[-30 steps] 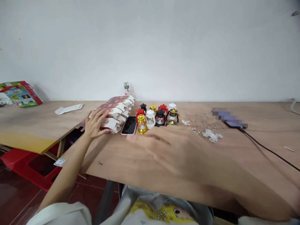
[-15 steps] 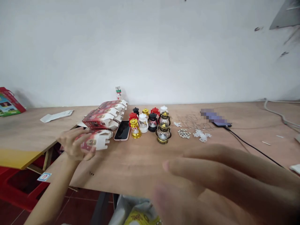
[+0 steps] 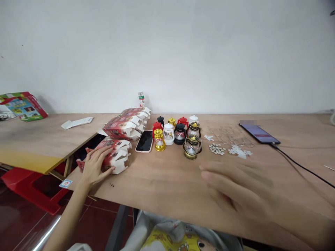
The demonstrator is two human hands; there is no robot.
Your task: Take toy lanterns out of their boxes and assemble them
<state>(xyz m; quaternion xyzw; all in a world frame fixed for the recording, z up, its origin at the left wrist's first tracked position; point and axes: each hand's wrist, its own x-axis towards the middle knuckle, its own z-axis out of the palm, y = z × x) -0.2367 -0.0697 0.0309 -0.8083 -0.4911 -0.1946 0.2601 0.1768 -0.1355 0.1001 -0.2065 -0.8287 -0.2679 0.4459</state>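
Observation:
My left hand (image 3: pixel 96 165) lies with stretched fingers and thumb apart on the near red-and-white cardboard boxes (image 3: pixel 119 153), whose white end flaps stick out. Over the table's front right, my right hand (image 3: pixel 232 188) hovers, blurred by motion, its fingers extended and nothing visible in them. Nearest to it stands a small bronze lantern (image 3: pixel 192 148). Behind that are more small lanterns, among them a gold lantern (image 3: pixel 159 140), a white lantern (image 3: pixel 168 134) and a black lantern (image 3: pixel 179 134).
Stacked red-and-white boxes (image 3: pixel 121 127) lie behind my left hand, with a phone (image 3: pixel 144 141) beside them. To the right are small round pieces (image 3: pixel 217 149), white plastic pieces (image 3: pixel 239 151), thin wire handles (image 3: pixel 230 135) and a cabled phone (image 3: pixel 259 134). A small bottle (image 3: pixel 141 99) stands by the wall.
My right hand has drawn back from close to the camera and moved lower right over the table. My left hand has come to rest flatter on the near boxes. The view has shifted left.

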